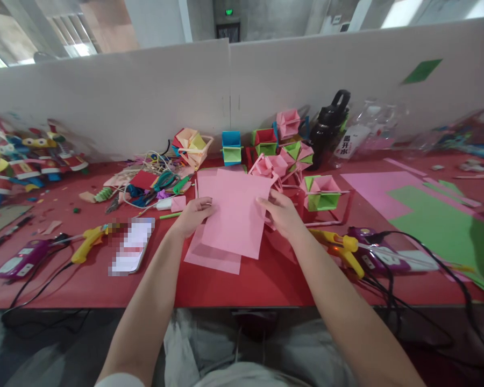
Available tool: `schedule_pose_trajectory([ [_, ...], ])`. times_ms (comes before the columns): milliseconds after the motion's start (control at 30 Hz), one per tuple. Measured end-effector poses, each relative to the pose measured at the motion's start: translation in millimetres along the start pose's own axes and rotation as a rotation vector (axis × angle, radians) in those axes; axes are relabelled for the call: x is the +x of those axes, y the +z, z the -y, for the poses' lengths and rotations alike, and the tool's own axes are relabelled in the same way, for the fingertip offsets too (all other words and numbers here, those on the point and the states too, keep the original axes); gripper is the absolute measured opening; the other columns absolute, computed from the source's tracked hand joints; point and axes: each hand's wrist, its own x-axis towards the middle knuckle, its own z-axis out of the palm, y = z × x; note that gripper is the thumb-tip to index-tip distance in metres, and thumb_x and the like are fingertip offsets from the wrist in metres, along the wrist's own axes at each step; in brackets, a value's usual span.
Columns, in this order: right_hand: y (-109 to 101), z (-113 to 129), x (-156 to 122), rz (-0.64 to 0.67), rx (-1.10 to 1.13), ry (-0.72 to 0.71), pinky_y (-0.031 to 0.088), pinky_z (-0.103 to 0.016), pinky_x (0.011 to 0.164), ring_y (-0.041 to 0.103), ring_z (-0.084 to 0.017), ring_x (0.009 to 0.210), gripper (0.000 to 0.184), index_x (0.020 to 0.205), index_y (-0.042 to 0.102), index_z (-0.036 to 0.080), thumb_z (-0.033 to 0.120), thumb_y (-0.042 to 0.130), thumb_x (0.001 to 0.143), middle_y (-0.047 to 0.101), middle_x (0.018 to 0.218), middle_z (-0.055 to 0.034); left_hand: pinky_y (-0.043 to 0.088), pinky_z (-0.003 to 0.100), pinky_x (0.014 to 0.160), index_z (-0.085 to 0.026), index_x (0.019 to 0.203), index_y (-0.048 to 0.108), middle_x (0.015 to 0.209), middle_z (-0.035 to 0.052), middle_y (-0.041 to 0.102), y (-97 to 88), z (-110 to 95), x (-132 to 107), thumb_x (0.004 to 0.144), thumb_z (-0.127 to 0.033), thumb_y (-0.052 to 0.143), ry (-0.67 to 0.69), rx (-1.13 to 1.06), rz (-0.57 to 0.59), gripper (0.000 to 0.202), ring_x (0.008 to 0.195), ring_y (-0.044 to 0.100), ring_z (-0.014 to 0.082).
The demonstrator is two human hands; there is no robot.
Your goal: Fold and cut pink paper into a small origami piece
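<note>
A pink paper sheet (pixel 239 215) is held slightly tilted in front of me at the middle of the table. My left hand (pixel 194 216) grips its left edge with curled fingers. On the opposite edge, my right hand (pixel 281 214) pinches it, thumb on top and the other fingers partly hidden beneath. Under it a second pink sheet (pixel 213 261) shows along the lower left. Just behind the sheets stand folded paper wheels on stick frames, among them a pink one (pixel 268 167) and a pink-and-green one (pixel 322 194).
A phone (pixel 135 247) and a yellow glue gun (pixel 89 243) lie left; another glue gun (pixel 341 244) with cables lies right. Green paper (pixel 439 215) spreads at far right. A black bottle (pixel 328 129) stands by the white partition (pixel 145 97). Scissors (pixel 164 181) sit among scraps.
</note>
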Motion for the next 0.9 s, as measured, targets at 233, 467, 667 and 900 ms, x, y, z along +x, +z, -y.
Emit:
schedule_pose_trajectory([
  [233,1.1,-3.9,-4.5,-0.086,-0.440,-0.357,0.051,-0.044,0.098,0.070,-0.030,0.103,0.028,0.112,0.075,0.023,0.031,0.062,0.089,0.077,0.110,-0.0086,0.052,0.027,0.066,-0.016,0.101,0.064,0.083,0.0048,0.071,22.2,7.8,0.6,0.066,-0.029,0.085,-0.034,-0.127,0.077,0.043,0.072,0.068,0.0166],
  [467,11.4,-4.7,-14.0,0.216,-0.718,-0.595,0.035,-0.048,0.122,0.042,-0.026,0.148,0.044,0.139,0.063,0.032,0.023,0.048,0.098,0.054,0.152,-0.0027,0.057,0.033,0.079,-0.019,0.113,0.063,0.099,0.0081,0.075,34.1,-1.3,-1.6,0.073,-0.028,0.075,-0.123,-0.377,0.044,0.043,0.092,0.072,0.0232],
  [667,21.7,-8.8,-19.1,0.304,-0.956,-0.655,0.032,-0.057,0.121,0.035,-0.031,0.151,0.041,0.136,0.065,0.033,0.024,0.052,0.099,0.040,0.162,-0.0037,0.057,0.039,0.084,-0.018,0.112,0.065,0.105,0.0119,0.075,38.1,-6.6,-2.4,0.083,-0.052,0.068,-0.113,-0.423,0.064,0.045,0.102,0.071,0.0285],
  [900,18.5,-2.2,-21.0,0.375,-0.779,-0.532,0.031,-0.058,0.121,0.038,-0.034,0.149,0.038,0.125,0.073,0.030,0.046,0.069,0.090,0.042,0.161,-0.0082,0.053,0.031,0.077,-0.014,0.107,0.063,0.097,0.0081,0.073,34.0,1.5,-2.1,0.075,-0.036,0.081,0.133,-0.187,0.080,0.043,0.086,0.069,0.0203],
])
